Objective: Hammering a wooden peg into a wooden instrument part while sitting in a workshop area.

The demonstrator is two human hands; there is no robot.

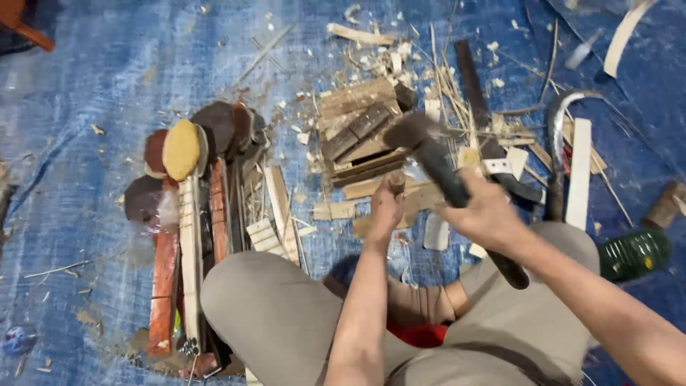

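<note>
Right hand [486, 211], grip closed on dark mallet [436, 164], head raised just above the left grip. Left hand [386, 211] closed round upright wooden peg [395, 182]. I judge an off-centre blow could catch those fingers; mallet blurred.

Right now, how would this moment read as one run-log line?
left hand: grips upright wooden peg | right hand: grips dark mallet, raised over peg | surface: blue tarp, wood scraps
</note>
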